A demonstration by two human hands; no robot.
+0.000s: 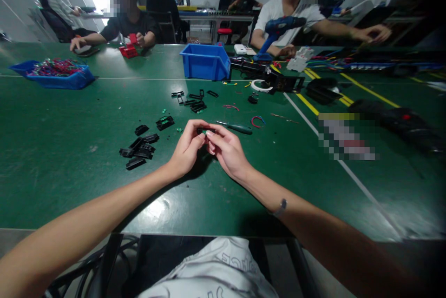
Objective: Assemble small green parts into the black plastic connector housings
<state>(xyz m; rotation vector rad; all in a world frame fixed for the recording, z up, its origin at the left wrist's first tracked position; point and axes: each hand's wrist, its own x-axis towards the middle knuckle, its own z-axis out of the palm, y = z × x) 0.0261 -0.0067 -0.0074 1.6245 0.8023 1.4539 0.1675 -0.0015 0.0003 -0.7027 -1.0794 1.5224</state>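
Observation:
My left hand (188,149) and my right hand (226,149) meet above the green table, fingers closed around a small black housing with a green part (205,131). Fingers cover most of it, so its exact shape is hidden. Left of my hands lies a pile of black plastic housings (141,149), with another black housing holding green pieces (165,122) just behind. Beyond my fingertips several thin black frames (197,102) are scattered. A screwdriver with a green handle (240,128) rests close to my right hand's fingers.
A blue bin (205,62) stands at the far middle; a blue tray of red wires (59,74) sits far left. A blue power drill (278,30) stands near a co-worker in a white shirt (278,9). Another person in black (128,26) handles red blocks (128,51).

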